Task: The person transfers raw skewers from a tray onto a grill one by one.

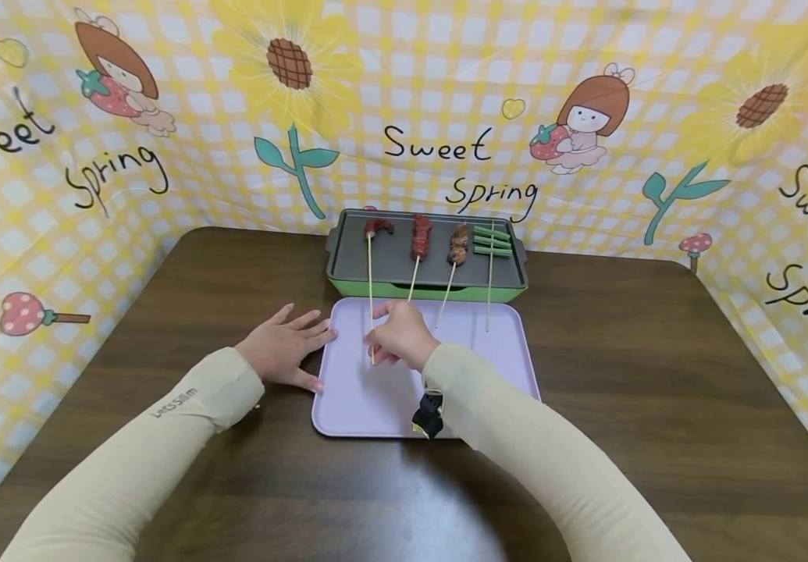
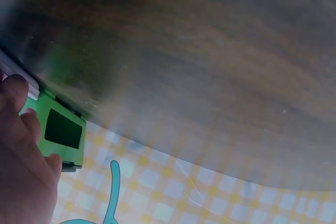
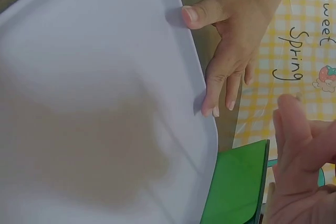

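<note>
Over the lilac tray (image 1: 354, 406), my right hand (image 1: 404, 336) pinches the lower stick of a skewer (image 1: 370, 273) topped with a curved dark red piece. That piece is at the left end of the grill plate (image 1: 396, 269). My left hand (image 1: 280, 347) lies with fingers spread, thumb and fingertips touching the tray's left edge; the right wrist view shows the same left hand (image 3: 236, 40) at the rim. Beside the held skewer lie a red meat skewer (image 1: 421, 238), a browned skewer (image 1: 458, 246) and a green vegetable skewer (image 1: 492, 242).
The grill's green base (image 1: 375, 290) stands just behind the tray on a dark wooden table (image 1: 621, 351). A yellow checked cloth (image 1: 418, 94) with printed flowers hangs round the back and sides. A dark strap (image 1: 428, 414) hangs at my right wrist.
</note>
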The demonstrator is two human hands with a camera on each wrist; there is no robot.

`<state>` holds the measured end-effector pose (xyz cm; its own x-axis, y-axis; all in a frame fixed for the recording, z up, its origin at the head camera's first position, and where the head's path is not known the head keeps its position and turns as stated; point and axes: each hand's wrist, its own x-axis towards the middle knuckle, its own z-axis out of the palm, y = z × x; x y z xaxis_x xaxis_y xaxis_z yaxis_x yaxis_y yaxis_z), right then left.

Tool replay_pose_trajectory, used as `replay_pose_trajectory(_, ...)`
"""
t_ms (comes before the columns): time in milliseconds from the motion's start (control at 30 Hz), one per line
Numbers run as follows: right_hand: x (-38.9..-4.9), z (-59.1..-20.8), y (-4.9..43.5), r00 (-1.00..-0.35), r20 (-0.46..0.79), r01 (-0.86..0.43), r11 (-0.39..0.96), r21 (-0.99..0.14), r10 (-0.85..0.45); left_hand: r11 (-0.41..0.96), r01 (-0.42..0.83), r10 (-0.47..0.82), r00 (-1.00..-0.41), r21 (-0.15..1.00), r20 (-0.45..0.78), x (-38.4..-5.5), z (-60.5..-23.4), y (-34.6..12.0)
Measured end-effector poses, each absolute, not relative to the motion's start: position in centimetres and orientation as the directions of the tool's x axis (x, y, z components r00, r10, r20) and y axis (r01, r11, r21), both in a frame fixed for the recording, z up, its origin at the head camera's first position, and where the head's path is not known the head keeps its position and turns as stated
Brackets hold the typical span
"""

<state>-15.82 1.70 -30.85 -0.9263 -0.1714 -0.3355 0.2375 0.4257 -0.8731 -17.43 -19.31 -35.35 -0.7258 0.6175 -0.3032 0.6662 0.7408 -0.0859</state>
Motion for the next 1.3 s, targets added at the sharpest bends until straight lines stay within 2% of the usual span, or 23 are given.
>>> replay_pose_trajectory(400, -16.2, -30.4, 2.4, -0.919, -0.332, 0.213, 0.443, -0.871, -0.211, 0.733, 0.676, 0.632, -0.719, -0.079, -0.288, -17.8, -35.9, -19.0)
replay_pose_trajectory(833, -16.2, -30.5, 2.6, -0.931, -0.32, 0.208, 0.463, -0.862, -0.178, 0.741, 0.665, 0.615, -0.728, -0.094, -0.303, -17.9, -35.5, -19.1)
replay_pose_trajectory(1000, -15.8, -30.4, 3.1, -0.925, -0.315, 0.19, 0.456, -0.869, -0.213, 0.744, 0.66, 0.612, -0.734, -0.098, -0.297, -18.0, -36.0, -19.5)
replay_pose_trajectory(1133, -14.9, -30.6, 4.7, -0.921, -0.28, 0.127, 0.472, -0.872, -0.27, 0.742, 0.662, 0.616, -0.735, -0.104, -0.282, -17.7, -36.3, -19.7)
replay_pose_trajectory(1300, -12.8, -30.2, 7.7, -0.924, -0.152, -0.076, 0.559, -0.826, -0.35, 0.756, 0.652, 0.621, -0.742, -0.058, -0.251, -17.0, -36.5, -20.2)
